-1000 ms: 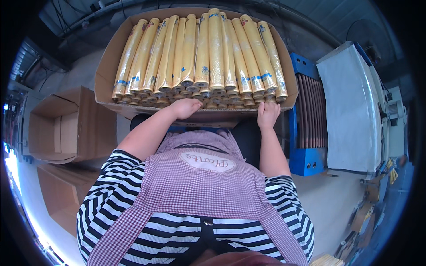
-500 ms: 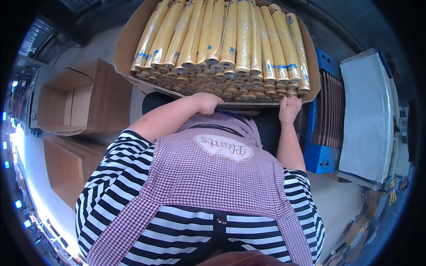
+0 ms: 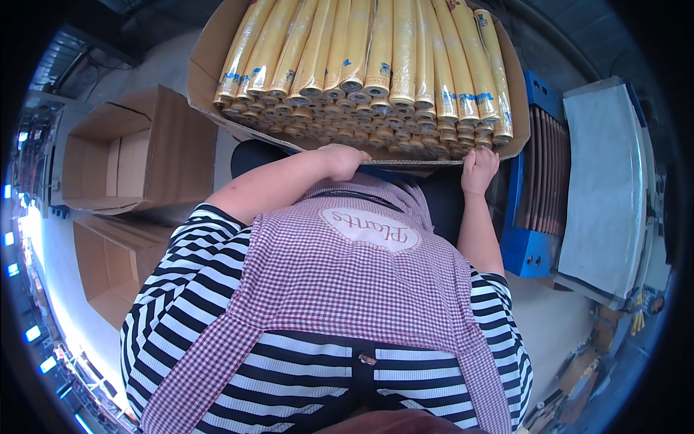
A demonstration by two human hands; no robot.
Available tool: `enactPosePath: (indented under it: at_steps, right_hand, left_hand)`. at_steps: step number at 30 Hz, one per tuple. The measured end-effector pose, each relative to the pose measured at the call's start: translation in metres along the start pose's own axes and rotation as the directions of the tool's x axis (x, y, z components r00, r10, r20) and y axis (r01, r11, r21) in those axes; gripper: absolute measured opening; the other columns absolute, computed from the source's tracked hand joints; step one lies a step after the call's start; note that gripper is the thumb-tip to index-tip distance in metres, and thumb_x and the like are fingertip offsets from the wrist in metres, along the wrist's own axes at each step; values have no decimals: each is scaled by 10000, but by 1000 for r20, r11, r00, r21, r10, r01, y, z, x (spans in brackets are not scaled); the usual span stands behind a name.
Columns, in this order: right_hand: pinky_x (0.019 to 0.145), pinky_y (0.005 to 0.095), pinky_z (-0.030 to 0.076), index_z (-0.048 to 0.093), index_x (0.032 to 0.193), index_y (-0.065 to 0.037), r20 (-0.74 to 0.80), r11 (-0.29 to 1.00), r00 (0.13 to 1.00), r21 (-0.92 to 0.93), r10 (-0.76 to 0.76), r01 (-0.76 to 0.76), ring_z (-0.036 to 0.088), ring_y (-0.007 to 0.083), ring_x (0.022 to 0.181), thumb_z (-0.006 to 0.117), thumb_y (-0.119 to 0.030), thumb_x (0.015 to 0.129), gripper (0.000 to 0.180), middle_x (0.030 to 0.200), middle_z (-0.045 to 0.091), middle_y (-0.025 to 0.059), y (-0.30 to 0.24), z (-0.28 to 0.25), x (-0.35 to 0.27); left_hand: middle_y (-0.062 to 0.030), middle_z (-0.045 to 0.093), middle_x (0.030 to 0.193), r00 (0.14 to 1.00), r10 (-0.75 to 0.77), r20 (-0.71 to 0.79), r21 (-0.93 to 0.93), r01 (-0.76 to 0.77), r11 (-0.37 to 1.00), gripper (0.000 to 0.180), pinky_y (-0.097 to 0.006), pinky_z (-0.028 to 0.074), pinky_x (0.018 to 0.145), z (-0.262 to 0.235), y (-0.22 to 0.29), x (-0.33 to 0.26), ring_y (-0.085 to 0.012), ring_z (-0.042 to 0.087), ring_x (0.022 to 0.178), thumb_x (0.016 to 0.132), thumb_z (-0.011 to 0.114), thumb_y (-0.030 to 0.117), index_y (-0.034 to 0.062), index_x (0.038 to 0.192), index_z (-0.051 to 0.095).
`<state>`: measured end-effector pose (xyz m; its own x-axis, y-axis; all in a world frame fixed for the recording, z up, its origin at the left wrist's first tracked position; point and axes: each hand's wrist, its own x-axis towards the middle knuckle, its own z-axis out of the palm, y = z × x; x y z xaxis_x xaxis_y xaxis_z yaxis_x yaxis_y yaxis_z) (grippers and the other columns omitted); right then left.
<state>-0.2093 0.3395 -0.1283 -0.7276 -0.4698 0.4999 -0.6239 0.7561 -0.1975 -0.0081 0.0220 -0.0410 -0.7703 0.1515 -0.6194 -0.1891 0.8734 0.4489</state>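
Note:
A large cardboard box (image 3: 517,94) stands just beyond my lap, packed with several layers of yellow, film-wrapped rolls (image 3: 361,50). The upper rolls lie side by side, pointing away from me, with blue marks near their close ends. Round ends of the lower rolls (image 3: 340,124) show beneath them. My left hand (image 3: 345,160) is closed on the box's near edge, left of its middle, with part of the fingers hidden. My right hand (image 3: 480,172) grips the same edge near the right corner, fingers bent over the cardboard. Neither hand holds a roll.
Two open cardboard boxes (image 3: 163,145) sit on the left, one nearer me than the other. On the right stands a blue frame (image 3: 526,253) with a row of brown slats (image 3: 546,170), beside a pale-covered slab (image 3: 603,188). Small items clutter the floor at lower right.
The whole view has shifted slightly, and the box's right side appears a little further right. Both hands keep their hold on the near edge.

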Motion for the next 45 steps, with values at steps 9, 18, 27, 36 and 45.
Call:
enactPosePath:
  at_steps: [9,18,27,36,45]
  right_hand:
    - [1102,530,314,664,775,-67,-19,1000,1000,-2,23,-23,564,296,1120,579,-211,893,205,946,648,103,0,3,3]
    - [1112,531,308,668,814,-35,-23,999,999,-15,43,-44,560,305,1129,578,-213,898,217,974,658,133,-4,1,1]
    - [1135,517,288,669,848,-29,-31,997,997,-1,77,-77,547,302,1163,571,-218,928,227,1012,655,139,-4,0,-2]
    - [1118,527,302,667,822,-52,-50,997,996,22,69,-68,550,306,1147,582,-218,936,218,962,638,114,-10,-7,-1]
    - [1087,526,331,652,816,-58,-113,998,994,-63,1,-9,545,328,1129,618,-272,918,240,1008,623,145,-10,-12,-4]
  left_hand:
    - [-160,614,1308,1000,-12,3,-3,12,1000,633,-425,463,1003,-3,-6,8,-339,581,1205,811,530,23,170,1426,500]
    - [-154,626,1292,1000,-7,-22,10,8,1000,619,-426,472,987,-11,2,0,-336,592,1190,811,532,23,210,1401,531]
    - [-142,641,1267,999,4,-54,22,-3,1000,598,-420,481,969,-7,-5,7,-323,608,1165,805,549,47,216,1379,551]
    - [-122,651,1252,997,-8,-70,42,11,999,572,-424,487,949,-9,-1,4,-312,620,1144,805,557,102,223,1364,564]
    - [-156,653,1229,997,-15,-69,72,20,997,552,-444,492,956,-12,3,6,-331,619,1140,825,577,189,204,1375,536]
